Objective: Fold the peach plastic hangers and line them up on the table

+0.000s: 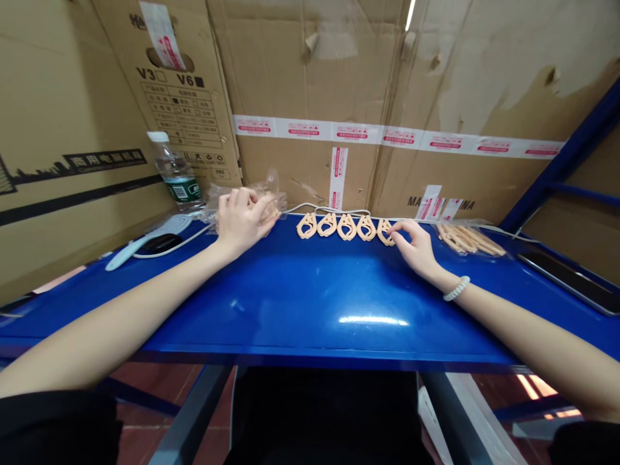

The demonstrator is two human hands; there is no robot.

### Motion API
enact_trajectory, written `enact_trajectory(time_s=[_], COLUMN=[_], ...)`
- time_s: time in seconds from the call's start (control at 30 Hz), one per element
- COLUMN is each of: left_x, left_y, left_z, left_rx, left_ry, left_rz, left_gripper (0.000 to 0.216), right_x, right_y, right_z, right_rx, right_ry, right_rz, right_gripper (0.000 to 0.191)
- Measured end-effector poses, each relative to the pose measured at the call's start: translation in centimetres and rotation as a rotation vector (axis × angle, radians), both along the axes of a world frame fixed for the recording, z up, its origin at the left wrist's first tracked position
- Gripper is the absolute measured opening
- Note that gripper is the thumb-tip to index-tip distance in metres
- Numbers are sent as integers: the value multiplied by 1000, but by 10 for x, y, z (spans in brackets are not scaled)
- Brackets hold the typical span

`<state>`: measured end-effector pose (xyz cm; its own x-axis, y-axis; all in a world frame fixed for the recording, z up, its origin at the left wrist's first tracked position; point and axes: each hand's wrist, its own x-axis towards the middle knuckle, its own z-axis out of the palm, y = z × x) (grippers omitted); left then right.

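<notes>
Several beige folding hangers (347, 227), folded into drop shapes, lie side by side in a row near the back of the blue table. My right hand (415, 248) pinches the edge of the rightmost folding hanger (385, 232), which lies at the end of the row. To the left of the row, the fingers of my left hand (242, 219) curl over a clear plastic bag (275, 194) with beige pieces inside. Part of the bag and its contents is hidden behind that hand.
A bagged bundle of beige pieces (469, 239) and a phone (571, 279) lie at the right. On the left are a water bottle (175, 174), a light-blue brush-like tool (145, 243) and a black object (163, 243). Cardboard (300, 77) walls the back; a white cable (334, 210) runs along it.
</notes>
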<state>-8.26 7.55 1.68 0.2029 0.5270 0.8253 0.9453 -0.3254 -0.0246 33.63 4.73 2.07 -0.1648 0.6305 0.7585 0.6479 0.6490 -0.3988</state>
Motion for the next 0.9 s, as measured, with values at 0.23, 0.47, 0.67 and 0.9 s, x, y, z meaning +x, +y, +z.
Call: enact_trajectory(time_s=[0.23, 0.47, 0.67, 0.9], left_x=[3, 12, 38, 68], left_y=[-1, -2, -40, -86], left_z=[0, -3, 1, 0], left_rx=[48, 171, 277, 118], left_ry=[74, 24, 148, 203], left_rz=[3, -223, -754, -1151], left_gripper=[20, 14, 7, 18], right_x=[1, 4, 3, -6], right_y=[5, 2, -1, -22], right_z=[-4, 2, 15, 34], right_rx=[-43, -67, -43, -83], right_ry=[29, 69, 125, 217], right_rz=[-3, 13, 44, 86], right_gripper=[15, 17, 14, 13])
